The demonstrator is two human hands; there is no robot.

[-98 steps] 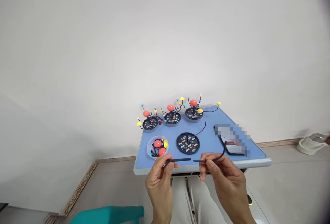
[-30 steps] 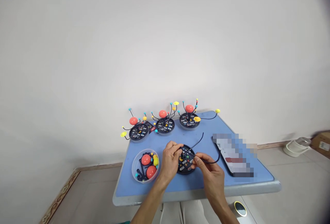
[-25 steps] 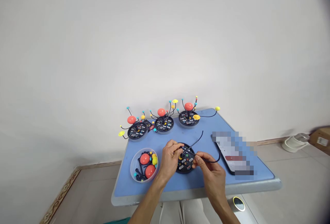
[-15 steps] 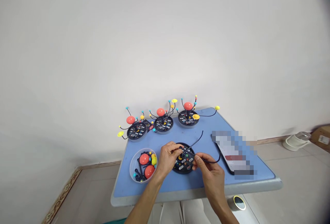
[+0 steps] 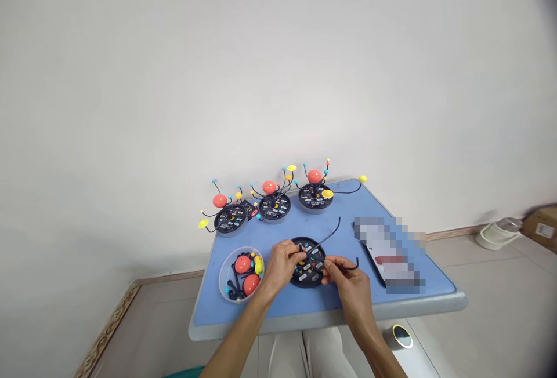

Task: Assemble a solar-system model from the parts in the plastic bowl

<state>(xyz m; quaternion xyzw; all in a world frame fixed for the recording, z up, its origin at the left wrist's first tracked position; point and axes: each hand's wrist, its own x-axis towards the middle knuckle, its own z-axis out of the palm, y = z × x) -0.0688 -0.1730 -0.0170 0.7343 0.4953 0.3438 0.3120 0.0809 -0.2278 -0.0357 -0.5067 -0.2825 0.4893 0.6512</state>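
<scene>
A round black base with coloured labels lies on the blue table. One thin black arm rod sticks out from its centre toward the back right. My left hand rests on the base's left edge, fingers pinching near the centre post. My right hand pinches a second curved black rod at the base's right side. A clear bowl to the left holds red half spheres, yellow and blue balls and black rods.
Three assembled planet models stand along the table's far edge by the white wall. A phone lies at the right. On the floor are a white container, a cardboard box and a round device.
Both hands went from holding rods in front of the table to the black base on it. Over the last second they stay there with small shifts; the view has drifted slightly.
</scene>
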